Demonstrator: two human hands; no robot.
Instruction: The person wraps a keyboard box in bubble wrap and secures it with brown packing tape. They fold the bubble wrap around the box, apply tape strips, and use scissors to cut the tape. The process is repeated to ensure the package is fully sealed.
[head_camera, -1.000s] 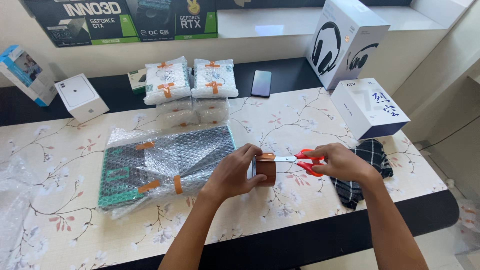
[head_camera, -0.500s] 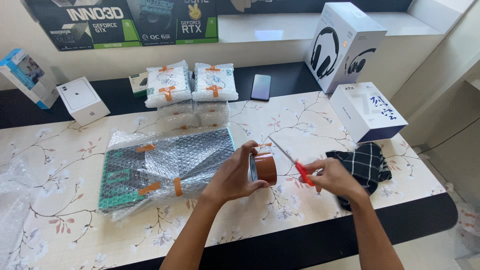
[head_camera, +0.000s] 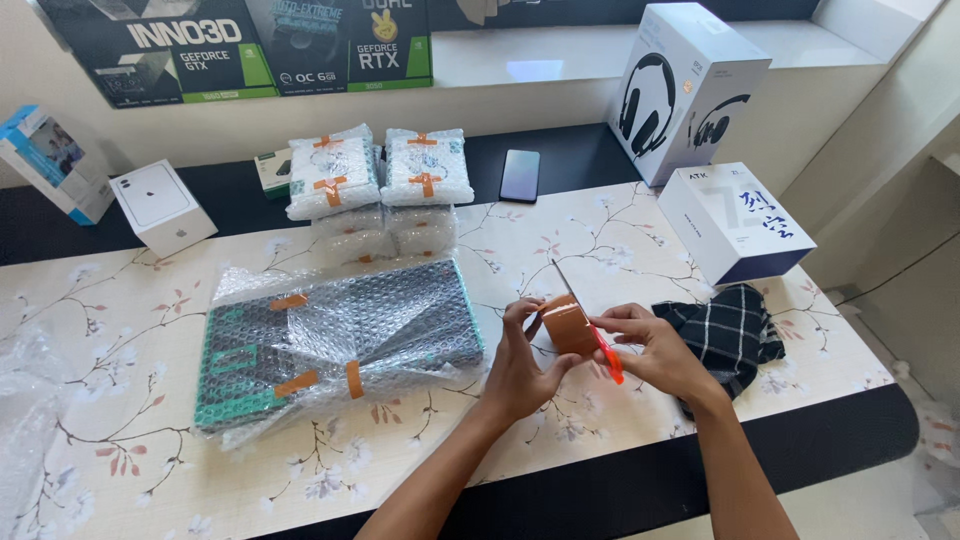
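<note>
Both hands meet over a flowered table (head_camera: 700, 250): the left hand (head_camera: 525, 365) and right hand (head_camera: 655, 352) pinch a strip of brown tape (head_camera: 568, 325), the right also gripping red-handled scissors (head_camera: 600, 345). A bubble-wrapped box (head_camera: 335, 335) lies just left, a checked cloth (head_camera: 730, 330) right.

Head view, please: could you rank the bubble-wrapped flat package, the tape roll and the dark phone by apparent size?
1. Bubble-wrapped flat package, clearly largest.
2. and 3. Tape roll and dark phone look alike; the roll sits nearer the camera, so I won't rank them.

Brown tape roll (head_camera: 570, 325), scissors (head_camera: 606, 358) with red handles, dark checked cloth (head_camera: 728, 332), table (head_camera: 120, 420) with floral pattern.
</note>
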